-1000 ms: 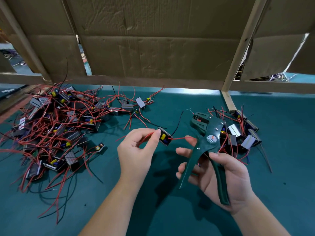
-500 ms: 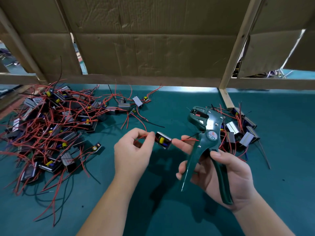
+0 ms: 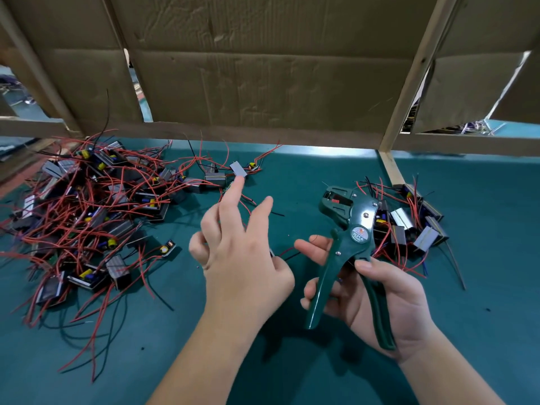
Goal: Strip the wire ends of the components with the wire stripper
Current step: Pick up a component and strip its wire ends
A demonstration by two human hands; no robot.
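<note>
My right hand (image 3: 388, 293) grips the handles of the green wire stripper (image 3: 353, 229), jaws up and away from me; its index finger reaches left. My left hand (image 3: 242, 264) is over the middle of the table, back to the camera, two fingers stretched out and the others curled. A component is almost wholly hidden behind it, apparently held by the thumb. Only the component's red and black wires (image 3: 287, 252) poke out to the right, ending just short of the right index finger.
A big tangle of components with red and black wires (image 3: 87, 211) fills the left of the green table (image 3: 482, 287). A smaller pile (image 3: 409, 226) lies behind the stripper on the right. A cardboard wall (image 3: 263, 83) and a wooden post (image 3: 388, 168) close the back.
My left hand has turned, spread two fingers and now covers the component it pinched in plain view. My right fingers have let go of the red wire. The stripper stays about where it was.
</note>
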